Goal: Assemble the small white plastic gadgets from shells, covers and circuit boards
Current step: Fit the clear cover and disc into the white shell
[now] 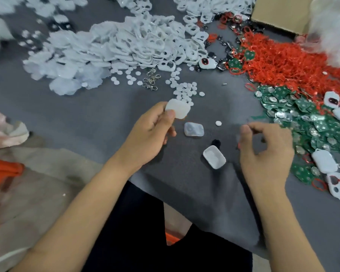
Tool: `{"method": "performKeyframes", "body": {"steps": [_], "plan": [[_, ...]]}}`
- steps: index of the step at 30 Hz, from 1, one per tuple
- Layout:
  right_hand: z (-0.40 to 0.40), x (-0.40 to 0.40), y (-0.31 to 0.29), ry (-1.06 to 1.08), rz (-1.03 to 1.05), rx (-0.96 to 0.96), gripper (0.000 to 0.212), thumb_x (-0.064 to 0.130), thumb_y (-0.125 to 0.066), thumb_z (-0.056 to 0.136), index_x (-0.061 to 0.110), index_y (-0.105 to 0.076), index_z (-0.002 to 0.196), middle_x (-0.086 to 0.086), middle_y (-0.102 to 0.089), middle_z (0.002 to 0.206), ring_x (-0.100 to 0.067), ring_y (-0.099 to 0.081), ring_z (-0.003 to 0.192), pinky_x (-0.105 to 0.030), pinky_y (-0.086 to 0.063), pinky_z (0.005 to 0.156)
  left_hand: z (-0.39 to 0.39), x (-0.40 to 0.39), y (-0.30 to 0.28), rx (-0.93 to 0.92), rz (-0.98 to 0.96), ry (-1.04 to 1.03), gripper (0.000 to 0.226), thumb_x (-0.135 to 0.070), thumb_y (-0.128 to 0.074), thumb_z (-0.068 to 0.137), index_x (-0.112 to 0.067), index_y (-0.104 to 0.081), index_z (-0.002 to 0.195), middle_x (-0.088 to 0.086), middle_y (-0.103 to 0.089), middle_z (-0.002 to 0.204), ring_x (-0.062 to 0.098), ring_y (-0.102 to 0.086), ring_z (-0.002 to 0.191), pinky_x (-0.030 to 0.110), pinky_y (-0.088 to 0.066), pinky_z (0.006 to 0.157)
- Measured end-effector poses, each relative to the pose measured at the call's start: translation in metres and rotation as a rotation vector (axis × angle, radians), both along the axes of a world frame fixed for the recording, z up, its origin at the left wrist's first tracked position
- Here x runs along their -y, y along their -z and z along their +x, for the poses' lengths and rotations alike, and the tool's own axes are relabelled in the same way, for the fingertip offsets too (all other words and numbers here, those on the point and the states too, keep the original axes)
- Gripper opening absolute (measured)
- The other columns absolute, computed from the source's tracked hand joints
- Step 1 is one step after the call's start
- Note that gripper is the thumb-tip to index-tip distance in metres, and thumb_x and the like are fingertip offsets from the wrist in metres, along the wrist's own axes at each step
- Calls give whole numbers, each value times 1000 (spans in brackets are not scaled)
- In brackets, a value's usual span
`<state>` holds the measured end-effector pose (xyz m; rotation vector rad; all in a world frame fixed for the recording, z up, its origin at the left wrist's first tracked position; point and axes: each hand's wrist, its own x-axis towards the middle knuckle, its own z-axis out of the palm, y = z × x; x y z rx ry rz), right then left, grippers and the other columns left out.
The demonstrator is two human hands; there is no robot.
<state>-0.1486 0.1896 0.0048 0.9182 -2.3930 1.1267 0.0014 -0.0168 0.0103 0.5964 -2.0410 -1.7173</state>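
Head camera view over a grey cloth-covered worktable (106, 118): a person's left hand (149, 132) pinches a small white plastic shell (178, 108) between thumb and fingers, holding it raised above the cloth. The right hand (267, 152) hovers to the right with fingers curled and thumb near the fingertips; motion blur makes it hard to say whether anything tiny is pinched there. Between the hands lie a translucent cover (193, 129), a white open shell (214, 157), a small black part (216, 142) and a single white round button (218, 123). Beyond them, more white buttons (183, 93) are scattered beside metal clasps (151, 79) and a large heap of white shells and covers (126, 46). At right, green circuit boards (302, 118) spill beside a mound of red cords (287, 55), with several assembled white gadgets (324, 160) resting on the boards.
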Motion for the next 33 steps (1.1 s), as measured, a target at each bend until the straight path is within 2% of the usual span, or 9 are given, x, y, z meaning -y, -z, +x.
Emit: {"method": "performKeyframes", "body": {"steps": [3, 7, 13, 16, 19, 23, 25, 30, 33], "plan": [[14, 43, -12, -209, -36, 225, 7, 34, -64, 99, 35, -71, 100, 26, -65, 87, -3, -58, 84, -6, -39, 77, 14, 15, -8, 4, -147, 8, 18, -30, -50, 110, -26, -67, 115, -17, -64, 75, -1, -57, 66, 15, -44, 65], [31, 111, -25, -451, 37, 367, 7, 28, -69, 99, 33, -73, 96, 21, -69, 82, -5, -63, 77, -14, -44, 71, 31, 42, -13, -24, -142, -195, 21, -25, -64, 104, -20, -68, 123, -14, -76, 106, 5, -71, 97, 25, -56, 86], [47, 192, -36, -640, 231, 572, 5, 28, -72, 96, 30, -76, 96, 19, -73, 80, 0, -65, 73, -9, -43, 66, 55, 91, -8, 53, -139, -310, 19, -26, -65, 103, -23, -71, 120, -11, -75, 107, 12, -71, 98, 36, -56, 90], [46, 223, -38, -660, 279, 721, 6, 32, -75, 93, 29, -77, 88, 13, -76, 77, 0, -65, 68, -8, -45, 62, 60, 108, 3, 95, -178, -387, 23, -32, -64, 103, -31, -68, 126, -16, -72, 107, 6, -66, 79, 29, -55, 80], [42, 258, -44, -641, 277, 801, 10, 31, -76, 92, 25, -78, 84, 3, -76, 76, -3, -64, 67, -9, -46, 62, 59, 122, 10, 84, -243, -571, 31, -46, -60, 99, -35, -62, 129, -17, -66, 106, 11, -51, 57, 15, -44, 65], [39, 314, -53, -602, 220, 754, 12, 32, -73, 95, 22, -79, 94, 8, -73, 69, 2, -63, 60, -14, -47, 58, 49, 140, 12, 69, -258, -608, 18, -37, -60, 102, -35, -66, 118, -20, -67, 103, 5, -58, 72, 14, -44, 70], [33, 332, -55, -542, 135, 721, 16, 38, -71, 96, 25, -77, 103, 13, -75, 77, 2, -68, 72, -15, -49, 65, 40, 146, 11, 65, -277, -590, 17, -37, -57, 102, -35, -67, 116, -22, -66, 102, 4, -58, 77, 13, -42, 70], [10, 332, -41, -276, 278, 265, 18, 43, -64, 97, 36, -64, 114, 14, -65, 90, -3, -61, 79, -27, -44, 66, 15, 154, 8, 76, -326, -531, 14, -24, -65, 101, -26, -70, 113, -27, -61, 86, -8, -54, 73, 8, -36, 69], [-3, 333, -35, -266, 344, 113, 21, 43, -60, 101, 36, -63, 120, 11, -60, 91, -8, -54, 81, -28, -36, 59, 4, 155, 7, 124, -371, -463, 12, -26, -66, 100, -30, -71, 110, -26, -60, 83, -10, -53, 71, 7, -35, 65]]}}
